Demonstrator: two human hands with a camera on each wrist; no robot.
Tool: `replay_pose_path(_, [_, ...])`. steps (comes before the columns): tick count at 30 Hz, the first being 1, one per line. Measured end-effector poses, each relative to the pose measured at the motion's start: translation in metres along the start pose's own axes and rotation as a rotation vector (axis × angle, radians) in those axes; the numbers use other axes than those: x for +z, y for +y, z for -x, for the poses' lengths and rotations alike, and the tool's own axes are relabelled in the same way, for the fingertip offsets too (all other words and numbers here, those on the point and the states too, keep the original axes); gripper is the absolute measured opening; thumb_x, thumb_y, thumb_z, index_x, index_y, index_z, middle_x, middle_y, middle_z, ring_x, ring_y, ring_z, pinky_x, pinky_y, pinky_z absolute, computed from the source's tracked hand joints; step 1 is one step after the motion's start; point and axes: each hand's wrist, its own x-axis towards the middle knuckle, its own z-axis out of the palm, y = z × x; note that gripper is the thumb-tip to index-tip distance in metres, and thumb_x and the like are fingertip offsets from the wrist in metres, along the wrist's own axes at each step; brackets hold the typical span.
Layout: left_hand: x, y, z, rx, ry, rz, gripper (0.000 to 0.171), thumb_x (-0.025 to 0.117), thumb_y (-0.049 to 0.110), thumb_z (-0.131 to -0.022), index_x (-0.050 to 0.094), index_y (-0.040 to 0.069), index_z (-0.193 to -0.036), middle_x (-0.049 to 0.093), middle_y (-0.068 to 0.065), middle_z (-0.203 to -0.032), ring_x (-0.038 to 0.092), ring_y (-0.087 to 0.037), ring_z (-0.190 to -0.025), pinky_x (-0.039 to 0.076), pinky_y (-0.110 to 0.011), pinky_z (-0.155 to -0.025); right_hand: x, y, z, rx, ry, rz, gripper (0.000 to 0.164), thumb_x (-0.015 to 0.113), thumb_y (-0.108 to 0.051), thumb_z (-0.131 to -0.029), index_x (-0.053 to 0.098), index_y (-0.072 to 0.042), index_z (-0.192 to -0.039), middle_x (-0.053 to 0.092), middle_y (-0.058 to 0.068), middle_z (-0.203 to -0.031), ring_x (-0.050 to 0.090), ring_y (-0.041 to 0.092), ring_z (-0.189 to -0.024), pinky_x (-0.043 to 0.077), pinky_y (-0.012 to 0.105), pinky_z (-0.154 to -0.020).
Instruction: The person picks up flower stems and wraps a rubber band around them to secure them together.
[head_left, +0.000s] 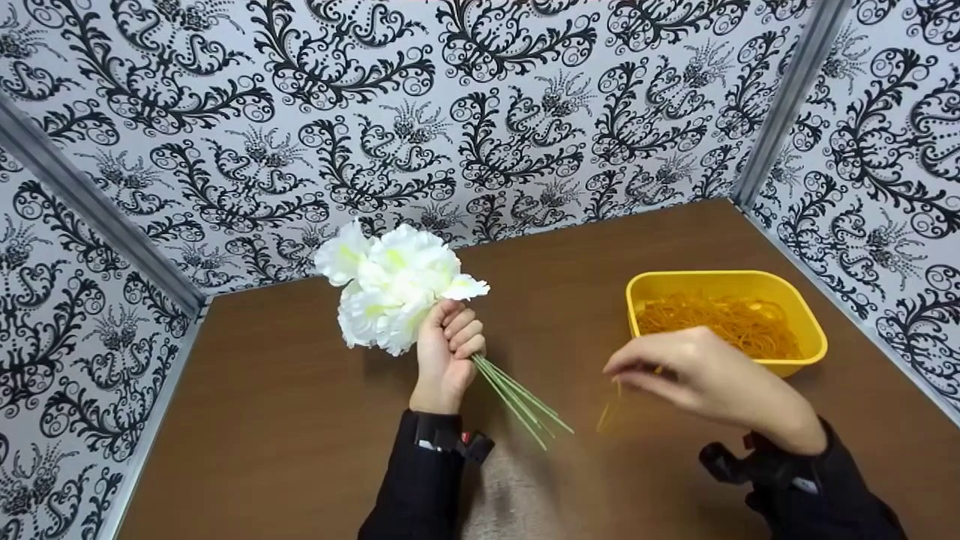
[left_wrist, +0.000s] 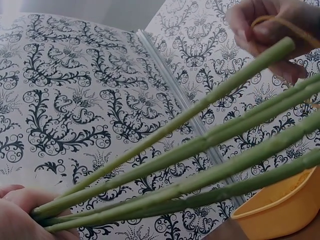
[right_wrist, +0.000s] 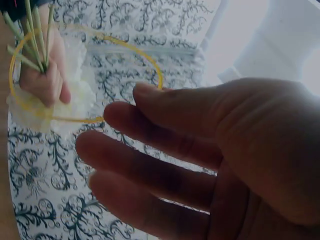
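My left hand (head_left: 450, 352) grips a bunch of white artificial flowers (head_left: 397, 277) by the stems, just under the blooms. Below the fist the green stems (head_left: 517, 397) fan out toward the lower right; the left wrist view shows their cut ends (left_wrist: 285, 46) spread apart. To the right, my right hand (head_left: 690, 375) pinches a yellow rubber band (head_left: 611, 405) between thumb and index finger. In the right wrist view the band (right_wrist: 155, 65) hangs as a wide loop, with the other fingers (right_wrist: 145, 160) held apart from it. The band is apart from the stems in the head view.
A yellow plastic tub (head_left: 814, 349) of many rubber bands (head_left: 720, 319) stands on the brown table (head_left: 285, 420) at the right, partly behind my right hand. Patterned black-and-white panels (head_left: 510, 112) with grey metal corner posts (head_left: 787, 105) enclose the table's back and sides.
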Motion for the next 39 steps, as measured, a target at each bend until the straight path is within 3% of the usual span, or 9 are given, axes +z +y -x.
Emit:
replay_pose_path(3, [-0.001,-0.002,-0.001,0.002,0.006,-0.013,0.038,0.033,0.014,-0.101,0.030,0.017,-0.063,0.017,0.011,-0.056,0.009,-0.001,-0.048,0.009,-0.013,-0.040,0.008,-0.004,-0.004,-0.079,-0.016,-0.079,0.025,0.073,-0.001,-0.090,0.071,-0.013,-0.112,0.073,-0.003,-0.100,0.069,0.006,-0.084,0.055,0.016,-0.074])
replay_pose_path(7, [-0.003,-0.006,-0.003,0.001,0.024,-0.038,0.040,0.033,0.014,-0.102,0.030,0.017,-0.062,0.018,0.011,-0.055,0.009,-0.001,-0.047,0.009,-0.013,-0.039,0.017,-0.008,-0.008,-0.120,-0.026,-0.121,0.021,0.072,-0.003,-0.092,0.070,-0.011,-0.112,0.073,-0.001,-0.100,0.069,0.004,-0.085,0.055,0.015,-0.074])
replay_pose_path(30, [-0.014,-0.043,-0.010,-0.067,0.079,-0.162,0.043,0.034,0.012,-0.102,0.028,0.019,-0.060,0.024,0.011,-0.050,0.018,0.000,-0.041,0.014,-0.013,-0.038,0.041,-0.010,-0.016,-0.100,0.010,-0.117,0.027,0.076,0.001,-0.087,0.070,-0.015,-0.108,0.072,-0.005,-0.096,0.067,0.000,-0.080,0.053,0.013,-0.068])
replay_pose_path(39, [-0.015,-0.046,-0.010,-0.073,0.074,-0.163,0.043,0.034,0.013,-0.103,0.029,0.019,-0.060,0.025,0.011,-0.050,0.019,0.000,-0.041,0.014,-0.012,-0.038,0.058,-0.013,-0.018,-0.100,0.030,-0.054,0.013,0.076,-0.010,-0.092,0.070,-0.016,-0.101,0.069,-0.011,-0.090,0.058,-0.004,-0.068,0.047,0.009,-0.060])
